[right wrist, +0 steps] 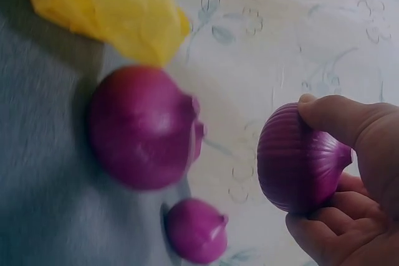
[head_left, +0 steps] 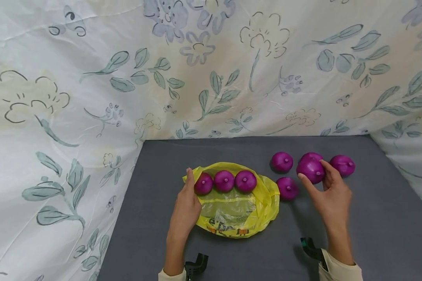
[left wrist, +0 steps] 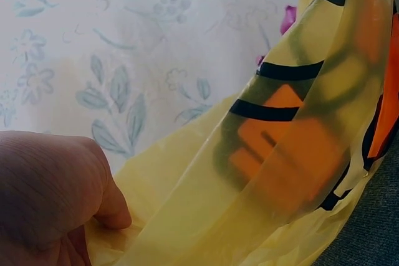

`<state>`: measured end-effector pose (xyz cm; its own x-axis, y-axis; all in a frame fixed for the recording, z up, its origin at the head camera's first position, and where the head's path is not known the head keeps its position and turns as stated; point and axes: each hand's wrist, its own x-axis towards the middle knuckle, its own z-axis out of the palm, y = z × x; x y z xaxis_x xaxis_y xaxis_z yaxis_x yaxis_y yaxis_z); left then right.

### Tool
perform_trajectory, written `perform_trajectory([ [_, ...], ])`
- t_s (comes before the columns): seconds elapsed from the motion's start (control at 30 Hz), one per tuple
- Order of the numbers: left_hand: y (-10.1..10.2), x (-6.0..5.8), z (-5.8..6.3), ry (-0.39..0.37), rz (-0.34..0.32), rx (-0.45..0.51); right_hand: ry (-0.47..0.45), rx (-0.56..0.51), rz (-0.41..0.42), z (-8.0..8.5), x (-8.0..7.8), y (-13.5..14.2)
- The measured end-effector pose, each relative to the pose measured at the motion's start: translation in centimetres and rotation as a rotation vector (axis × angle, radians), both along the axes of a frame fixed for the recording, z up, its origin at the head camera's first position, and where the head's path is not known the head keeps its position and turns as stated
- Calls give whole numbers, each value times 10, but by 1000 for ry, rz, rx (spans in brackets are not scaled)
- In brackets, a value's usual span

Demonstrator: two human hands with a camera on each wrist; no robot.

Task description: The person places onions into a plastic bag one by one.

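Note:
A yellow plastic bag [head_left: 267, 203] lies with its mouth spread wide on the dark tabletop, three purple onions [head_left: 224, 181] in a row inside its far part. The left hand [head_left: 186, 210] is at the bag's left rim; in the left wrist view its thumb and fingers [left wrist: 112, 207] pinch the yellow plastic. Between thumb and fingertips, the right hand [head_left: 334, 195] grips another purple onion [head_left: 310, 171], raised to the right of the bag. The right wrist view shows this held onion [right wrist: 296, 160] with ribbed skin and a pointed tip.
Several loose onions sit right of the bag: one purple onion [head_left: 287, 188] against its edge, another [head_left: 281, 162] farther back, one partly hidden behind the held onion, and one [head_left: 342, 165] beyond the right hand. Floral cloth [head_left: 214, 70] hangs behind and beside the grey tabletop [head_left: 140, 218].

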<state>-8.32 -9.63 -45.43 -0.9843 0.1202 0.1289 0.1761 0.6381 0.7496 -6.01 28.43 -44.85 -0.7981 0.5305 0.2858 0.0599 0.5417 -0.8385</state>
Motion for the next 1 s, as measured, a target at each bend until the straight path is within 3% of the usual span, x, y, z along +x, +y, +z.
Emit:
perform_trajectory([
  [0.27,-1,1,-1,14,0,3,-10,-6,92,12,-9,-23],
  [0.53,-2,3,1,6,-1,12,42,21,182,16,-21,-46],
  [1.0,-2,2,-3,44,-16,-12,117,13,481,15,-30,-98],
])
